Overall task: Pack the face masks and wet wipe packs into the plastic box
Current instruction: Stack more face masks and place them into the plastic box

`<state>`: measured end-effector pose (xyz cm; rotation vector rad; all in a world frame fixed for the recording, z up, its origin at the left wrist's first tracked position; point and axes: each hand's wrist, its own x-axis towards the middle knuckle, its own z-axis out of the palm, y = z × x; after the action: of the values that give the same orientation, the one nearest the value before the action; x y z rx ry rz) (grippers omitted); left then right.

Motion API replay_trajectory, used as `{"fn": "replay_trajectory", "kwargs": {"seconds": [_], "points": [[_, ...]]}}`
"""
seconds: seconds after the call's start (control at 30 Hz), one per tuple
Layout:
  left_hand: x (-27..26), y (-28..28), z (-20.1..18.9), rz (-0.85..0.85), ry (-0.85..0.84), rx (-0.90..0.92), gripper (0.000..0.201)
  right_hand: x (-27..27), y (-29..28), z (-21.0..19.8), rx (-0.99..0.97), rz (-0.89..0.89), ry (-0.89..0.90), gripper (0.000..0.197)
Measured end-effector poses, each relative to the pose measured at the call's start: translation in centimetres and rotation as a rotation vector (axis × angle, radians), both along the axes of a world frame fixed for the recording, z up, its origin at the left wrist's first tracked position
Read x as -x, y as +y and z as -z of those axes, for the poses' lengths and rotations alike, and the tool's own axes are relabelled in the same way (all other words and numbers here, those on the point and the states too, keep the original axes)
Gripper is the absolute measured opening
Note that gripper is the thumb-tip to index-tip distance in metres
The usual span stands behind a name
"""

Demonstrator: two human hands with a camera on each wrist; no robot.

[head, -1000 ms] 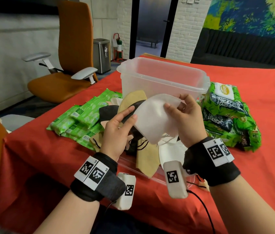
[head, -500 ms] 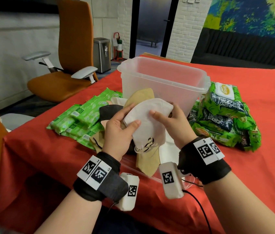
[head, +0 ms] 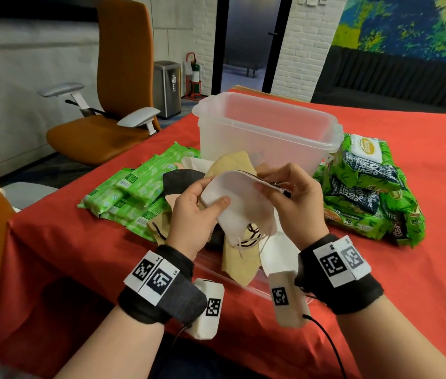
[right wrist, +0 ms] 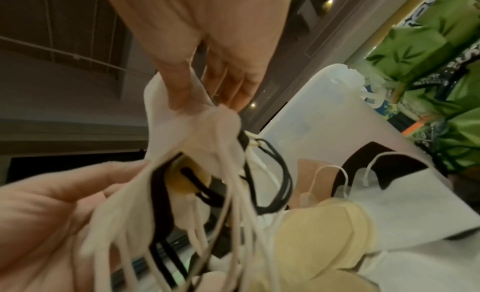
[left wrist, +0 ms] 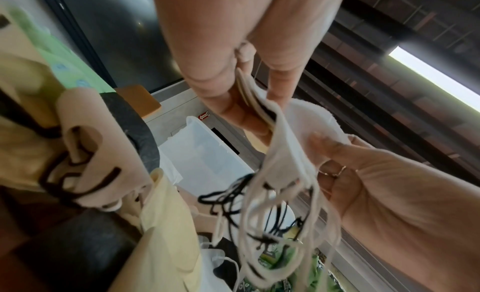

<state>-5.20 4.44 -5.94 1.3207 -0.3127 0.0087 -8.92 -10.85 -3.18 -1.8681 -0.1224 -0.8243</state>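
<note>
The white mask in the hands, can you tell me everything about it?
The white face mask looks like soft, cloth-like material, folded flat, the outermost of a small stack with a black and a beige mask tucked behind. White and black ear loops dangle tangled below. The left hand pinches its left side and the right hand pinches its upper right edge, holding it above loose masks, in front of the clear plastic box.

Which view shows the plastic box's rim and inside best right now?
Head view: the plastic box shows its whole rim and interior. Left wrist shows one blurred corner; right wrist only a hazy wall.
</note>
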Motion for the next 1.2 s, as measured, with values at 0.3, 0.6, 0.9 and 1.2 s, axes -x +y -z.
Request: {"fn": "replay_trajectory", "kwargs": {"seconds": [0.3, 0.6, 0.9, 1.2], "points": [[0.6, 0.5, -0.6, 0.132, 0.041, 0.013, 0.009, -0.2, -0.2, -2.3, -0.144, -0.15, 0.155, 0.051], [0.4, 0.4, -0.5, 0.085, -0.028, -0.058, 0.034, -0.7, -0.3, -1.1, -0.018, -0.06, 0.349, 0.073], [0.3, 0.9, 0.3, 0.195, -0.102, -0.051, 0.054, -0.5, 0.0, -0.7, 0.03, -0.355, 0.485, 0.054], [-0.2, 1.6, 0.2, 0.031, -0.037, -0.139, 0.027, 0.1, -1.6, -1.2, 0.121, -0.377, 0.606, 0.081]]}}
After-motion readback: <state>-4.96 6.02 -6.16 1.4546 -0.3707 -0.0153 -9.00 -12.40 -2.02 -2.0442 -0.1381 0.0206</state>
